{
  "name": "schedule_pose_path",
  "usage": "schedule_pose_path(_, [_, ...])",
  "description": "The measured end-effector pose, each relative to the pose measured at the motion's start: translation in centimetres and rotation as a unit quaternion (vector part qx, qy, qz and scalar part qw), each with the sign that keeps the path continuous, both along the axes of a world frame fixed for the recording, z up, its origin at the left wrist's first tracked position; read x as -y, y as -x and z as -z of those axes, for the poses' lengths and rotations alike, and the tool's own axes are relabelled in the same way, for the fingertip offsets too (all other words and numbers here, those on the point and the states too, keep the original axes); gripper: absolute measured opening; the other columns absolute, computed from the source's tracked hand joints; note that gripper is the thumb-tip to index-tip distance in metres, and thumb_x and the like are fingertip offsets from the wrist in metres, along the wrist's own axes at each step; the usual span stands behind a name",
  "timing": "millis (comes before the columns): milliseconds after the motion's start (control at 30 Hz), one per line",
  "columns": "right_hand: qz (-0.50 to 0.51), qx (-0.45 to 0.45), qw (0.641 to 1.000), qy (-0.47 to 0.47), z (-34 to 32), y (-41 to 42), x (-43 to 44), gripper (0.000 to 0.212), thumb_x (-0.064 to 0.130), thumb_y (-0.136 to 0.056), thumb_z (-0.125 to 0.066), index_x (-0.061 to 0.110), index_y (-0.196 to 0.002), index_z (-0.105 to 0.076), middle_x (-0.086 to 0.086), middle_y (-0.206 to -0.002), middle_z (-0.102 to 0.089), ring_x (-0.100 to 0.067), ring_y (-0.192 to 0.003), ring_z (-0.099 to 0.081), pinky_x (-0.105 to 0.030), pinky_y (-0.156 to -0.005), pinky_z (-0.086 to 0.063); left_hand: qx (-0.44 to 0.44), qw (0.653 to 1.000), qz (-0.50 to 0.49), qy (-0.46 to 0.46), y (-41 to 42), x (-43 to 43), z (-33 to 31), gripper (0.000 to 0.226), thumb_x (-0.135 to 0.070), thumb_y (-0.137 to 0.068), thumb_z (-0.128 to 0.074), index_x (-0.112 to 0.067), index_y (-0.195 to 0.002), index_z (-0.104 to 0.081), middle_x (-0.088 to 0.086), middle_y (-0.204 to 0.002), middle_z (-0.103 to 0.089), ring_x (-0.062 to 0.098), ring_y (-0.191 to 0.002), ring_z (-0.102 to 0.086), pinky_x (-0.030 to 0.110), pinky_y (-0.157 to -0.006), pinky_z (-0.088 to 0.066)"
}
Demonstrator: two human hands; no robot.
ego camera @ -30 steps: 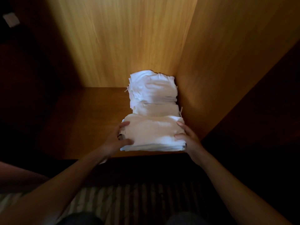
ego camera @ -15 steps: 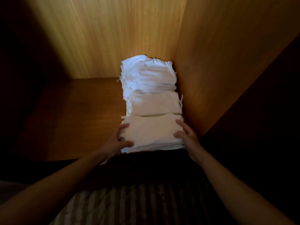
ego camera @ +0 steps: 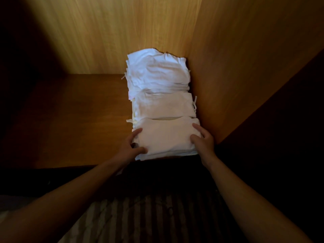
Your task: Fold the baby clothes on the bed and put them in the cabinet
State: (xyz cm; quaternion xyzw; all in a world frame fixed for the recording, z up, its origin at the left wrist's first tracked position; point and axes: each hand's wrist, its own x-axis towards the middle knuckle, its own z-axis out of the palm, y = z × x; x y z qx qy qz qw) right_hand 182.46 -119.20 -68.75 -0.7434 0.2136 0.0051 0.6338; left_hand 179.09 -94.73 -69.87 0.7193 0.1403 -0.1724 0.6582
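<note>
Three stacks of folded white baby clothes lie in a row on the wooden cabinet shelf [ego camera: 70, 120], against its right wall. The front stack [ego camera: 166, 137] sits at the shelf's front edge. My left hand [ego camera: 131, 146] grips its left side, thumb on top and fingers along the edge. My right hand [ego camera: 201, 139] grips its right side, thumb on top. Behind it lie a middle stack [ego camera: 164, 107] and a taller back stack [ego camera: 157, 71] in the corner.
The cabinet's wooden back panel [ego camera: 122, 32] and right side wall [ego camera: 236, 67] close in the shelf. The shelf's left part is bare wood in shadow. A striped surface [ego camera: 149, 216] lies below the shelf, between my forearms.
Both hands have stayed on the sides of the front stack. The stack has slid a little further onto the shelf, closing up to the middle stack, and the camera has moved closer.
</note>
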Motion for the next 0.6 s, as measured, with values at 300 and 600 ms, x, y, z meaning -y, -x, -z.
schedule_pose_path(300, [-0.116,0.018,0.954,0.276,-1.1,0.9,0.2,0.049,0.009,-0.084,-0.06,0.016,-0.133,-0.059,-0.011,-0.147,-0.04,-0.027,-0.134,-0.039,-0.031,-0.111,-0.032,0.096,0.953,0.025,-0.287,-0.3,1.0,0.3,0.068,-0.015,-0.081,-0.072,-0.03,-0.141,-0.044,0.009,-0.15,-0.029,0.034,-0.13,-0.039,0.043,-0.105,-0.042])
schedule_pose_path(600, [-0.353,0.056,0.744,0.565,0.4,1.8,-0.2,0.077,0.05,-0.088,0.005,0.017,-0.156,-0.006,-0.004,-0.164,-0.003,-0.016,-0.15,0.005,-0.037,-0.119,0.014,0.346,0.715,0.286,-0.536,-0.1,4.8,2.2,0.068,-0.055,-0.099,-0.017,-0.015,-0.155,-0.016,0.012,-0.161,-0.014,0.028,-0.15,-0.007,0.042,-0.122,-0.005])
